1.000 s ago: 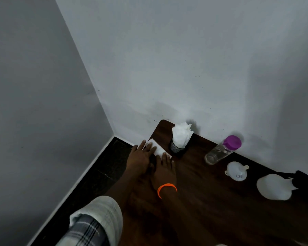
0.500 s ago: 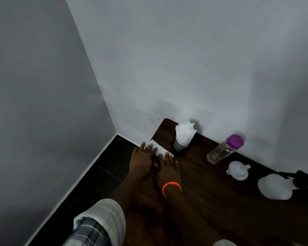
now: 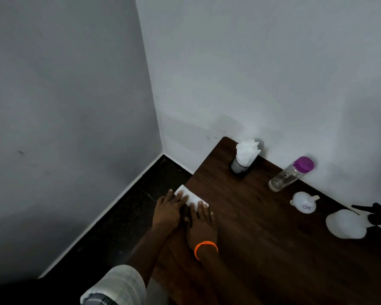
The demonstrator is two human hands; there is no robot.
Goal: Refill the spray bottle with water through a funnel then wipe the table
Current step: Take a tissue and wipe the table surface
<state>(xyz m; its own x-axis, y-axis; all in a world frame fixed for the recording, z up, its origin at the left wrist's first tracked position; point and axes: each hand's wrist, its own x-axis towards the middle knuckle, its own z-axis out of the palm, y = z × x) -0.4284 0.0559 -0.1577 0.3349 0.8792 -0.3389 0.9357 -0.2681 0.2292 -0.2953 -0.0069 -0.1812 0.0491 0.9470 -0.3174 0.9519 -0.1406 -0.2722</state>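
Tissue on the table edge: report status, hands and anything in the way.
Left hand and right hand flat, pressing folded tissue at the table edge. Tissue holder ahead, apart. Wiping path unobstructed.

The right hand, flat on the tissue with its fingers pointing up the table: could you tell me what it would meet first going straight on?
Probably nothing: the right hand points past the tissue over bare table.

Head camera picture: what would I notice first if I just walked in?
Probably the two hands, the left hand and right hand, pressing a white tissue flat at the wooden table's left edge. Next, the bottle with its purple cap by the wall, and the orange wristband.
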